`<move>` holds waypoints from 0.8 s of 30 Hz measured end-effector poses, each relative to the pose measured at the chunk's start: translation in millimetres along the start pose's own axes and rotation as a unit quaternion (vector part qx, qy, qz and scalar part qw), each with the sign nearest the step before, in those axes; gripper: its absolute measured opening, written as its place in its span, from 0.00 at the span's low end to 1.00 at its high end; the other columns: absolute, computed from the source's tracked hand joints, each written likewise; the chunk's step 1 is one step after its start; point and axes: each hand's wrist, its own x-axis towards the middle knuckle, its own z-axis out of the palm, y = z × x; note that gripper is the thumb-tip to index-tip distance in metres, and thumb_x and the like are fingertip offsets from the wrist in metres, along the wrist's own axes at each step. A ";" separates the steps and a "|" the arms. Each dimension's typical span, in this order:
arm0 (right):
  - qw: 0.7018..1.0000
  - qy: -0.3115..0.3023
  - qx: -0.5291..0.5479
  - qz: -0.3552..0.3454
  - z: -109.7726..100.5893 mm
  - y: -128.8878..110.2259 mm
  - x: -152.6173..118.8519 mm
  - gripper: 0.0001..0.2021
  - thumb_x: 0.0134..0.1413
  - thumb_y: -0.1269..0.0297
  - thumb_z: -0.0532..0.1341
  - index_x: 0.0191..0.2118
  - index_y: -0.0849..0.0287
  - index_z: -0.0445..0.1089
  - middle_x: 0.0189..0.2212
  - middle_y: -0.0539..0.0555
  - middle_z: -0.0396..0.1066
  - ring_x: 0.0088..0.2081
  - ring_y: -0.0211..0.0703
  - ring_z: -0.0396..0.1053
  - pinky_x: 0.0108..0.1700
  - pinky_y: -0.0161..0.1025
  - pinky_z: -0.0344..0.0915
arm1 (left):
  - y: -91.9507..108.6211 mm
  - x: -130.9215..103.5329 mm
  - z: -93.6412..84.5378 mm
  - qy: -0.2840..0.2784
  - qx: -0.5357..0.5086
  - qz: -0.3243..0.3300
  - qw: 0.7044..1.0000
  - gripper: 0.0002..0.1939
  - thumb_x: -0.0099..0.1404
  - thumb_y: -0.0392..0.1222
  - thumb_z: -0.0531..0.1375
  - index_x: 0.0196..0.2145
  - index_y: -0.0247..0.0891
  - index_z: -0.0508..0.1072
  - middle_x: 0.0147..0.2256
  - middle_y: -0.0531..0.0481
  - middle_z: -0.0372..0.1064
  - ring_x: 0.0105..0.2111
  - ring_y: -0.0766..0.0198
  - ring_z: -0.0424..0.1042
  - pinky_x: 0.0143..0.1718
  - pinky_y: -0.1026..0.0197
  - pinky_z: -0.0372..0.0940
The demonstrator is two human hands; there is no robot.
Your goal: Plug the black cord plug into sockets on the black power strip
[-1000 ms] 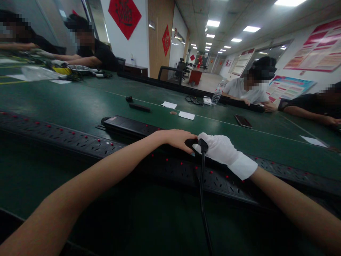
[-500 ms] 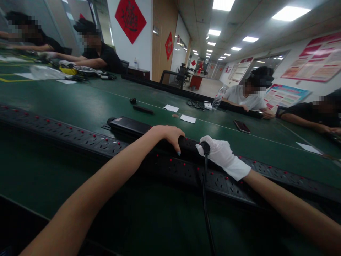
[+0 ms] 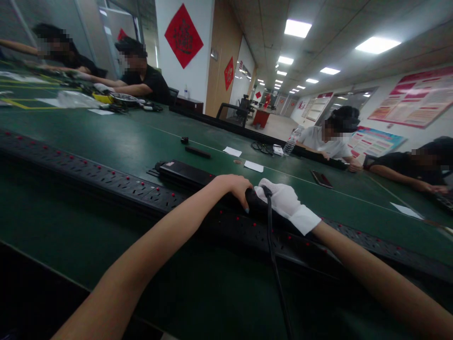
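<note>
A black power strip (image 3: 184, 174) lies slantwise in front of me, behind a longer power strip. My left hand (image 3: 239, 188), bare, is wrapped over its middle, with the thumb on the near side and the other fingers hidden behind. In a white glove, my right hand (image 3: 281, 199) grips a black plug (image 3: 267, 191) against the strip, just right of my left hand. From that plug a black cord (image 3: 272, 250) hangs down toward me. The glove covers the strip's top there, so I cannot tell how far the plug is in.
Long black power strips (image 3: 116, 182) with red lights run across the green table (image 3: 88, 236). Beyond lie a black bar (image 3: 197, 151), paper slips (image 3: 254, 166), a phone (image 3: 321, 179) and a water bottle (image 3: 292, 141). Several people sit at work around the table.
The view has shifted slightly. My right hand has tilted the plug and brought it closer to my left hand; the cord's top has moved left. My left hand keeps its hold.
</note>
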 end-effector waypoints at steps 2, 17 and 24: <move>0.999 -0.030 -0.015 -0.016 2.3 -1.1 8.9 0.15 0.53 0.51 0.47 0.32 0.54 0.65 0.19 0.49 0.65 0.20 0.36 0.59 0.23 0.32 0.48 | 0.4 0.2 0.1 -0.001 0.000 -0.006 1.000 0.44 0.33 0.66 0.61 0.47 0.41 0.66 0.44 0.43 0.66 0.40 0.51 0.66 0.38 0.53 0.61; 0.991 -0.038 -0.120 -0.036 13.3 -10.9 -3.6 0.20 0.56 0.48 0.41 0.37 0.53 0.64 0.20 0.50 0.66 0.21 0.38 0.61 0.23 0.35 0.42 | 0.3 0.2 0.4 0.000 -0.009 0.001 1.000 0.41 0.35 0.62 0.63 0.47 0.42 0.66 0.44 0.43 0.67 0.40 0.51 0.66 0.39 0.52 0.61; 0.991 -0.036 -0.117 -0.050 8.0 -11.0 -5.2 0.18 0.56 0.48 0.42 0.37 0.53 0.62 0.23 0.49 0.68 0.23 0.37 0.63 0.23 0.34 0.44 | 8.0 -10.1 -1.1 0.006 -0.009 -0.015 1.000 0.41 0.39 0.57 0.63 0.52 0.43 0.61 0.48 0.45 0.63 0.44 0.52 0.64 0.45 0.51 0.57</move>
